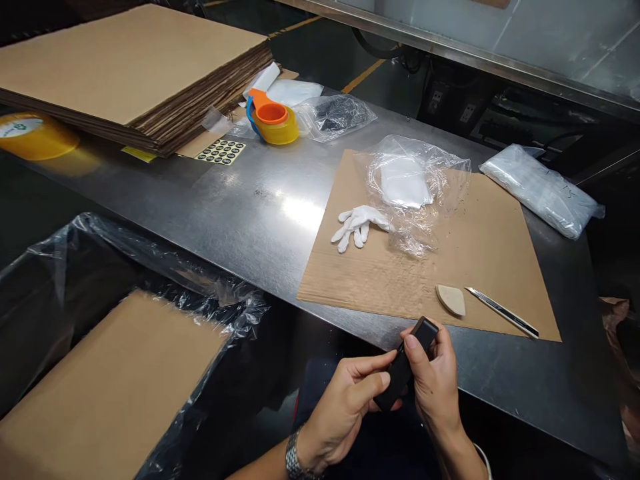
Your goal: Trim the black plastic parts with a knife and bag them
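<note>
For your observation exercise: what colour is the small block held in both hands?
Black, the small block shows best in the head view.

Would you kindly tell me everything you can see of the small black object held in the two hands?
The small black object is an oblong, box-like block with rounded corners and a matte, plastic-looking surface. It is tilted, its upper end toward the metal table's front edge and its lower end toward the person. The left hand grips the lower part between thumb and fingers; the right hand wraps the upper part, thumb on its face. It is held in front of the table's edge, touching nothing else. No markings can be made out.
</note>
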Tool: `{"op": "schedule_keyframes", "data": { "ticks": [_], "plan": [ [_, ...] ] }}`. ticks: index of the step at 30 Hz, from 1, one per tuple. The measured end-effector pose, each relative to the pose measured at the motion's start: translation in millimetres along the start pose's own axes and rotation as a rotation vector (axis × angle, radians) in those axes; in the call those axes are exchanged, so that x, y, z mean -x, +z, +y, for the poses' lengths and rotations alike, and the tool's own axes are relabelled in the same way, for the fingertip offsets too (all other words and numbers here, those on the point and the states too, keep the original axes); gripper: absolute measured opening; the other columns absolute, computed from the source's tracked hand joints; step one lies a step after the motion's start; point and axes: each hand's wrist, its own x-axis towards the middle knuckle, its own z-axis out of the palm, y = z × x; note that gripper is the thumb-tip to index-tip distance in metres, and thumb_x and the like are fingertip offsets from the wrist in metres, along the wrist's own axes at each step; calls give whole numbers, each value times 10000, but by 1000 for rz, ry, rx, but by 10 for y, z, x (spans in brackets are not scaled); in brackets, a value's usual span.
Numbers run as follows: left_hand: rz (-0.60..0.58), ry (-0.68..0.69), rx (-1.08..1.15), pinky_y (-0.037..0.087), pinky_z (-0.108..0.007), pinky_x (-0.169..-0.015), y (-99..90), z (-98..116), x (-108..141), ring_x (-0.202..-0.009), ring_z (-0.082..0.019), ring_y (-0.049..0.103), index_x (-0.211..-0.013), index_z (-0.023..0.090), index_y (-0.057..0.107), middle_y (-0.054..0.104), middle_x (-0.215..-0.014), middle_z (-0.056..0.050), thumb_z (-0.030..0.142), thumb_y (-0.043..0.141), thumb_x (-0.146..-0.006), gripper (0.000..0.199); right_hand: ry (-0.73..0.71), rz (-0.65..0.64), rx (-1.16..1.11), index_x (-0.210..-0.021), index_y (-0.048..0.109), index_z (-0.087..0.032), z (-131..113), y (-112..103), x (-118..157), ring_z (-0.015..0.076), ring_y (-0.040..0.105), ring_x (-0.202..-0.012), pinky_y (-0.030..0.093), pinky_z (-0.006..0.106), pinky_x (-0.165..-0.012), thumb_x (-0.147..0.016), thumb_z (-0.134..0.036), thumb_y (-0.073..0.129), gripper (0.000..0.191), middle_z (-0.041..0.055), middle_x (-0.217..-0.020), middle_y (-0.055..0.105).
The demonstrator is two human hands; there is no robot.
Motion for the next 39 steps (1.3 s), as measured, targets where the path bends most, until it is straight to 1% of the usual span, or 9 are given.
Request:
{"op": "schedule_keyframes", "data": {
  "ticks": [4,8,11,14,19,25,31,35,39],
  "plan": [
    [-2,11,-34,479,-401,-759,-6,6,27,-878,-250,597,-1110,165,645,677,-947,-128,315,608,-781,364,141,-37,-173,-890,514,-212,30,-11,-40,88,504,-569,438,204,-506,-744,-432,655,300,-32,-745,560],
    [-2,63,-140,485,-393,-768,-29,-4,62,-948,-263,582,-1135,199,628,645,-1079,-117,334,593,-799,364,244,-69,-309,-847,539,-189,48,-7,-66,71,477,-513,411,191,-441,-767,-454,622,290,-24,-730,557],
    [20,100,-214,489,-368,-768,-22,-4,58,-988,-268,574,-1138,209,618,625,-1140,-108,346,615,-782,381,223,-73,-314,-852,548,-194,43,6,-56,67,479,-489,408,188,-407,-754,-450,640,289,-29,-739,558],
    [26,129,-219,465,-367,-861,-13,6,38,-1121,-291,515,-1105,190,623,598,-1199,-112,320,660,-745,384,164,-70,-309,-862,566,-199,23,15,-51,57,468,-472,385,169,-377,-723,-419,683,285,-45,-711,542],
    [-117,184,-229,365,-396,-1013,-83,-16,65,-1178,-276,489,-1224,185,547,561,-1259,-110,311,647,-755,495,291,-80,-450,-838,593,-172,26,15,-116,72,515,-544,446,174,-458,-709,-438,692,312,-6,-762,610],
    [-118,277,-394,429,-341,-973,-95,14,144,-1248,-268,418,-1202,288,568,357,-1435,-49,240,578,-808,396,396,-172,-591,-1077,564,-208,120,-8,-220,119,568,-618,500,260,-588,-689,-519,674,510,21,-835,650],
    [-177,433,-464,404,-353,-996,-132,-12,104,-1274,-255,378,-1244,325,521,359,-1432,-30,186,513,-839,428,415,-265,-695,-1153,520,-239,142,4,-227,142,602,-732,498,271,-696,-685,-487,692,556,16,-893,654],
    [-153,431,-474,428,-361,-976,-197,-45,52,-1259,-269,402,-1225,292,548,403,-1407,-60,225,524,-834,398,347,-249,-513,-1188,470,-235,80,10,-263,148,593,-686,489,281,-643,-705,-565,617,604,27,-903,646],
    [6,409,-504,488,-349,-912,-245,-40,-40,-1163,-264,514,-1149,263,613,513,-1317,-91,304,538,-825,334,-39,-183,290,-1225,410,-175,-135,-8,-527,195,597,-738,481,327,-650,-820,-596,377,585,94,-954,640]
  ]
}}
